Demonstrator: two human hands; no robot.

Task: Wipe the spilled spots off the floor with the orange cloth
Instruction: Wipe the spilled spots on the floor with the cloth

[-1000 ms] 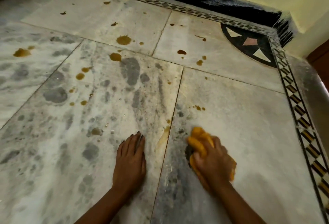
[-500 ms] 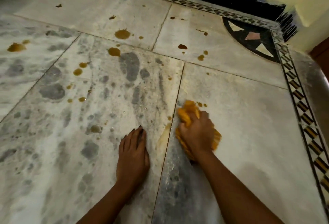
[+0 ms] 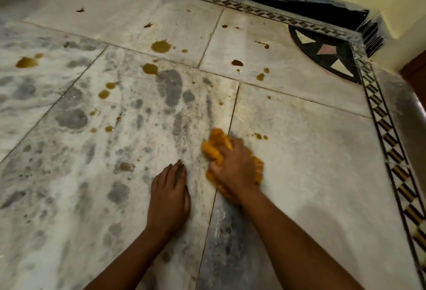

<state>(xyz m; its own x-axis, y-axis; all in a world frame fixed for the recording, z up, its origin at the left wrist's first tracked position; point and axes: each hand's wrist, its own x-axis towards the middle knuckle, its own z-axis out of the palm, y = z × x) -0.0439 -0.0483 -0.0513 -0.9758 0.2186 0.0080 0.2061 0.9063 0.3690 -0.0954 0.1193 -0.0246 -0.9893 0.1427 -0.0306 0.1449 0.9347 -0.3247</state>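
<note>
The right hand grips the bunched orange cloth and presses it onto the marble floor.
Its fingers curl over the cloth, which straddles the joint between 2 tiles. The cloth's long axis runs near to far, with the far end leaning slightly left and showing beyond the knuckles. The left hand lies flat just left of it, fingers straight, palm down on the floor. 2 small brown spots sit just right of the cloth's far end; larger spots lie scattered farther off, mostly to the left.
</note>
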